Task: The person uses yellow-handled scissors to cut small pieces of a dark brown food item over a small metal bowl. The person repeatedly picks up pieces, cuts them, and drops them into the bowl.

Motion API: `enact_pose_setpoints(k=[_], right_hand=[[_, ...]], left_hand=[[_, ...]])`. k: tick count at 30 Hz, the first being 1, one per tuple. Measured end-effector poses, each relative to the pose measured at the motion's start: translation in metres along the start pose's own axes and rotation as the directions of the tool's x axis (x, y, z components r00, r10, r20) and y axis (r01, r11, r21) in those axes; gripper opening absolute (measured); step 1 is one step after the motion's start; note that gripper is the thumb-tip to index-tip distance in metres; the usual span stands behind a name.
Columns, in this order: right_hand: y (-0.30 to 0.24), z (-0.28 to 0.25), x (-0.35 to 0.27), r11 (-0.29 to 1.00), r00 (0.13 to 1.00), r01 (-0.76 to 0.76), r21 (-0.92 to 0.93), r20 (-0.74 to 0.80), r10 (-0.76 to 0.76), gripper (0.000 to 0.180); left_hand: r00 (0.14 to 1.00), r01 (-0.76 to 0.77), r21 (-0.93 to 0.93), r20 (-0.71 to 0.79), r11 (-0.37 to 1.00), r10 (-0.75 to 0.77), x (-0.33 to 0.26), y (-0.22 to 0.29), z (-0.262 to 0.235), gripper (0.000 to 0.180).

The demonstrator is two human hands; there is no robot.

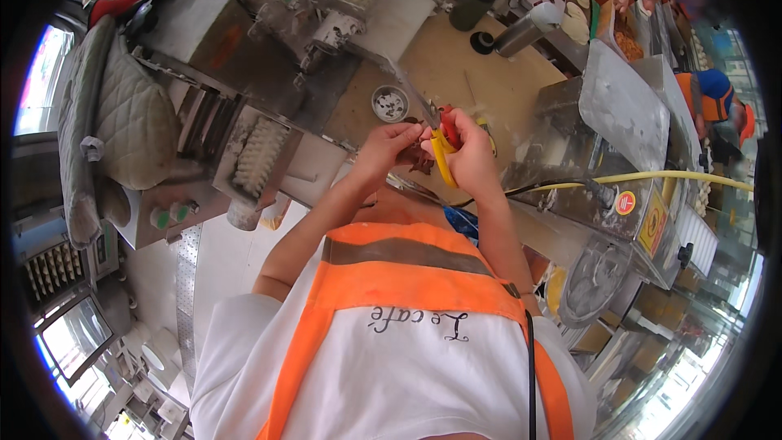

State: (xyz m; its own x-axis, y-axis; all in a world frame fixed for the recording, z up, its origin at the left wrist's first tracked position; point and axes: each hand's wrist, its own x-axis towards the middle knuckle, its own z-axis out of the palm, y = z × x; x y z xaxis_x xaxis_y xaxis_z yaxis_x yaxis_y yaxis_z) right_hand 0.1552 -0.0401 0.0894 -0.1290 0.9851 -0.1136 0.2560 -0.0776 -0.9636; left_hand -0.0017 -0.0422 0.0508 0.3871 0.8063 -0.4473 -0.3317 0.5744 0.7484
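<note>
A pair of scissors (441,155) with yellow and red handles is in my right hand (474,161), its fingers wrapped round the grips. The metal blades point up and away over the work table. Close beside it, my left hand (384,149) pinches a dark reddish-brown crinkled piece (420,166), whose kind I cannot make out. The two hands nearly meet at the table's near edge, and fingers partly hide the piece. Just beyond my left hand stands a small round bowl (391,103) with white and dark bits inside.
The tan table (444,57) also carries a dark green canister (473,6) and a metal cylinder (529,28). Machines with rollers (259,155) stand at left. A yellow hose (692,174) crosses at right, by a metal machine (635,204). Other people work at the far right.
</note>
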Motion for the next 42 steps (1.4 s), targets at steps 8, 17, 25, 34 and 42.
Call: enact_pose_setpoints(k=[8, 17, 25, 34, 42], right_hand=[[0.017, -0.001, 0.005, 0.998, 0.997, 0.039, 0.041, -0.061, -0.036, 0.036], [0.016, -0.004, 0.004, 0.994, 0.999, 0.023, 0.109, -0.05, -0.018, 0.038], [0.0, -0.007, 0.003, 0.929, 0.997, -0.082, 0.361, 0.04, 0.072, 0.02], [-0.001, -0.005, 0.002, 0.935, 0.995, -0.093, 0.343, 0.056, 0.079, 0.025], [-0.007, -0.008, 0.002, 0.941, 0.997, -0.062, 0.331, 0.072, 0.041, 0.02]], left_hand=[[0.986, -0.098, 0.08, 0.14, 0.992, 0.086, -0.008, 0.008, 0.007, 0.027], [0.979, -0.166, 0.164, 0.143, 0.972, 0.143, -0.008, 0.001, 0.014, 0.021], [0.982, -0.137, 0.209, 0.156, 0.968, 0.105, -0.007, 0.003, 0.012, 0.021], [0.966, -0.02, 0.052, 0.259, 0.998, 0.006, -0.005, 0.003, 0.0, 0.026], [0.978, -0.035, 0.133, 0.209, 0.99, 0.007, -0.009, 0.008, 0.004, 0.021]])
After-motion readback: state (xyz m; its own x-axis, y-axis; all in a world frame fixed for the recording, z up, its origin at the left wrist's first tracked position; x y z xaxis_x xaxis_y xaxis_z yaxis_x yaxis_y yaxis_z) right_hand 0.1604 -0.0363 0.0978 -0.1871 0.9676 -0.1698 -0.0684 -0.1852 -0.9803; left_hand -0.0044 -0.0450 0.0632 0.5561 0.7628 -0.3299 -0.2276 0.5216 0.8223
